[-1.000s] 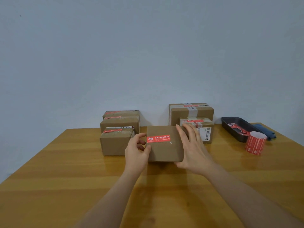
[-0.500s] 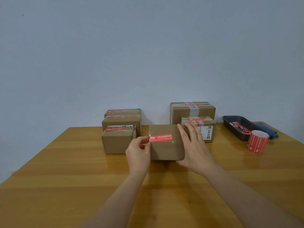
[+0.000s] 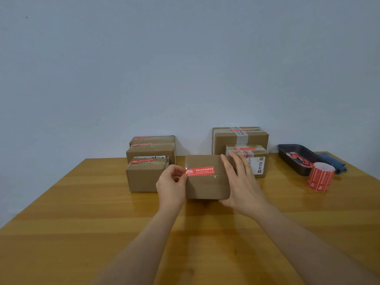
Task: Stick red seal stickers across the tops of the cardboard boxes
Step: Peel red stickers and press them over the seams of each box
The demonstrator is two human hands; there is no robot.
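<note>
A brown cardboard box [image 3: 207, 186] stands in the middle of the wooden table [image 3: 82, 219]. A red seal sticker [image 3: 200, 171] lies across its top, toward the left edge. My left hand [image 3: 171, 185] is at the box's left side, its fingers curled with the fingertips on the sticker's left end. My right hand [image 3: 242, 184] lies flat against the box's right side, fingers straight. A roll of red stickers [image 3: 319, 176] stands on the right of the table.
Three sealed boxes [image 3: 148, 173] sit stacked in a row at the back left. Two more sealed boxes [image 3: 246, 159] stand at the back right. A dark tray [image 3: 300, 157] with red paper scraps and a blue cloth [image 3: 333, 163] lie at the far right.
My left hand has moved from beside the box up to the sticker's left end. The right hand has stayed against the box's right side.
</note>
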